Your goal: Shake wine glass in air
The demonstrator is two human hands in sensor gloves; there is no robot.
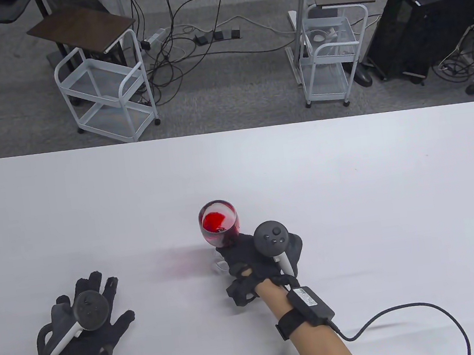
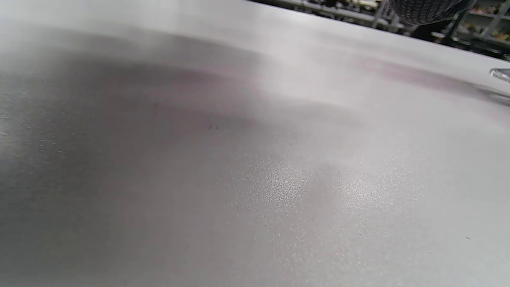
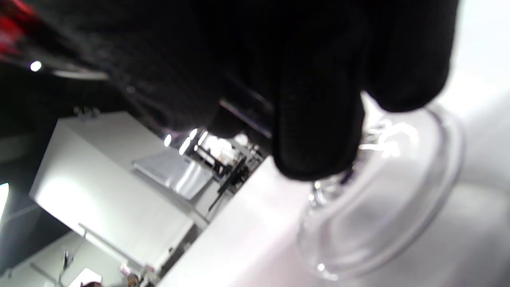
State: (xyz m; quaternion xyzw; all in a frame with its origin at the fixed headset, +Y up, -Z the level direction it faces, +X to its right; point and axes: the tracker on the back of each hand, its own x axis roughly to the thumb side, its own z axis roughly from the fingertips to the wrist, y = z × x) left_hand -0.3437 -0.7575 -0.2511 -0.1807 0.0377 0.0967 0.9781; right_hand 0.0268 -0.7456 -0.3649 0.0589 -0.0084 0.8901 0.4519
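I am gripping the wine glass (image 1: 219, 225) with my right hand (image 1: 259, 257), near the middle of the counter (image 1: 349, 181). My fingers (image 3: 318, 131) are wrapping around the stem just above the clear foot (image 3: 382, 191), low on the glass, which I judge is leaving the bowl free to swing while keeping my glove off it. The bowl is carrying red liquid (image 1: 215, 221) and is tilting toward the far left. In the right wrist view the foot is tilting with a gap showing beneath it, so I am reading the glass as raised off the counter, though I cannot tell how high. A faint reddish shadow (image 1: 178, 263) is lying on the counter just left of it. My left hand (image 1: 82, 321) is resting well apart at the near left, palm down with fingers spread and holding nothing, probably staying clear of the swing. The liquid could slop over the rim if I shake too sharply.
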